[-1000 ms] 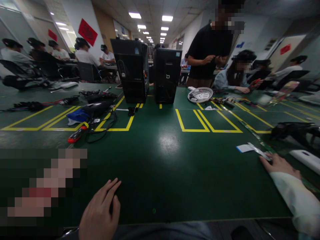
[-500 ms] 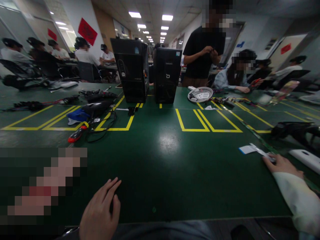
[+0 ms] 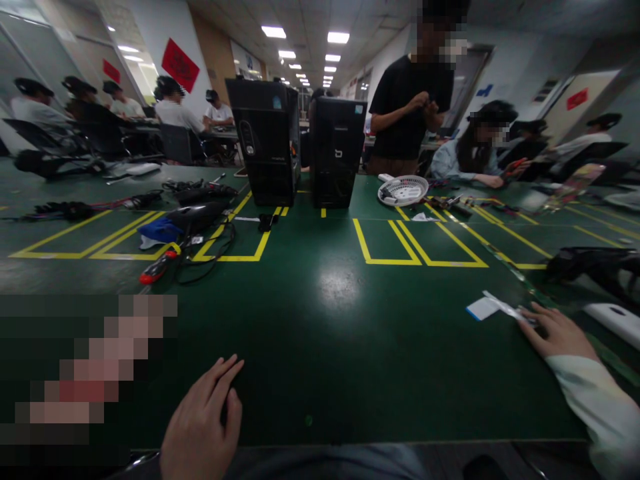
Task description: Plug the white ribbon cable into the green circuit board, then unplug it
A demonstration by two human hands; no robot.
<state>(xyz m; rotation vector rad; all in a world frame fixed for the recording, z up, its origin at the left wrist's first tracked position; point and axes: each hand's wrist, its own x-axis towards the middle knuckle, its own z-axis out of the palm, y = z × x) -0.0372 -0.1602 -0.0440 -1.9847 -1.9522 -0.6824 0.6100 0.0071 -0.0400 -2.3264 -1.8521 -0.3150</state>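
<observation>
Left hand (image 3: 203,413) is just lying by the near edge of the tabletop (image 3: 320,373), fingers straight and mostly pressed together, thumb a bit apart, nothing showing in it. Over toward the near right corner, the right hand (image 3: 565,337) is on the white flat ribbon cable (image 3: 483,308): thumb and fingertips look to be pinching one end, though the exact contact is half hidden. The other end, the wide one with a blue edge, points toward the middle of the tabletop.

Imo keep that pinch light and square to the strip. There's a fold or overlap partway along, and thin flex like that probably creases easily. The free left hand could steady the wide end, and I'd stay off the blue edge. Also watch the white plastic casing (image 3: 613,321) just beyond the right hand, easy to bump.

Further back: red-and-black screwdriver (image 3: 157,267) on the left, yellow tape outlines (image 3: 395,263), white round grille (image 3: 403,191) right of center, two black PC towers (image 3: 267,147) toward the far edge, and a standing person in a black T-shirt (image 3: 413,80) past that.
</observation>
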